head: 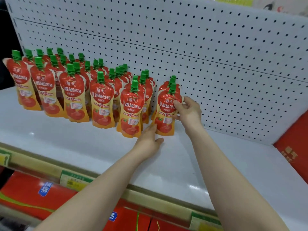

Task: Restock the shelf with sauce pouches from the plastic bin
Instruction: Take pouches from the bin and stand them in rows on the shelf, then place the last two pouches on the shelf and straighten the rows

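On the shelf (pixel 83 147), at three o'clock of the stocked rows (pixel 75 90), the right hand (pixel 189 110) pinches a sauce pouch (pixel 164 117), the flat left hand (pixel 149 141) bracing its base; square it upright before letting go.

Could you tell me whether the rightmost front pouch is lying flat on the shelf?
No, the pouch stands upright on the shelf, held by the right hand near its top.

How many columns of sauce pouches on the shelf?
6 columns, left to right, led by pouch 1, pouch 2, pouch 3, pouch 4, pouch 5, pouch 6. Right hand grips pouch 6, left hand touches its base. Rear pouches partly hidden.
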### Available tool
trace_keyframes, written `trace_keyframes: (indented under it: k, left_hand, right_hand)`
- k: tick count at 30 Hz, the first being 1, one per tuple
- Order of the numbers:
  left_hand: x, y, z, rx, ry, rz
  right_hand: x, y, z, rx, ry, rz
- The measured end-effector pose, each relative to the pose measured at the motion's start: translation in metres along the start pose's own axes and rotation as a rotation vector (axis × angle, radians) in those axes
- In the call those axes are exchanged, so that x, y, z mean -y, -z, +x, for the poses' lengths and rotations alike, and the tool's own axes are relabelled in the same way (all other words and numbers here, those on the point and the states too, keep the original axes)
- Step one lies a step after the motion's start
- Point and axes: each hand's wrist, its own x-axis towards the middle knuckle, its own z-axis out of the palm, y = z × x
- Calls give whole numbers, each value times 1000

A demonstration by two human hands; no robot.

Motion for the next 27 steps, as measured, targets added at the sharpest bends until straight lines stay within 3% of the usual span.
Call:
trace_keyframes:
  k: [13, 20, 27]
  left_hand:
    - [3, -2, 22, 29, 62, 89]
    - [-10, 6, 6, 42, 71, 114]
    - [-23, 8, -41, -45, -56, -1]
  right_hand:
    - [-3, -10, 17, 32, 13, -32]
    - [-1, 4, 9, 57, 21, -316]
    - [4, 55, -50, 32, 59, -523]
